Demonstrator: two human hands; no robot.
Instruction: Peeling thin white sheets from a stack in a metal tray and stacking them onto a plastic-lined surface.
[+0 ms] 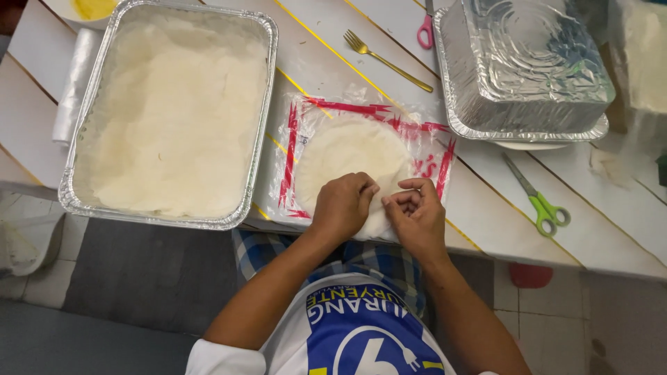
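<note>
Dough round (351, 156): pale, flat disc lying on a clear plastic sheet (431, 156) with red printing, at the near edge of the white slatted worktop (611, 222), between two foil trays.

Left hand (342, 203): curled, knuckles up, fingertips pressing on the near edge of the dough round; holds nothing loose.

Right hand (417, 215): fingers bent and drawn together, pinching at the same near edge, touching or almost touching the left hand. Whether it grips dough, plastic or both cannot be told.

Handling note: the round looks thin and soft, so it likely calls for light, even pressure and small pinches worked along the rim, with the sheet kept flat so the disc does not crease or tear.

Nearby: large foil tray (257, 125) lined with pale dough, just left of the sheet; upturned foil tray (528, 69) at upper right; gold fork (385, 59) beyond the sheet; green-handled scissors (545, 205) to the right; pink-handled scissors (425, 31) at the top edge.
</note>
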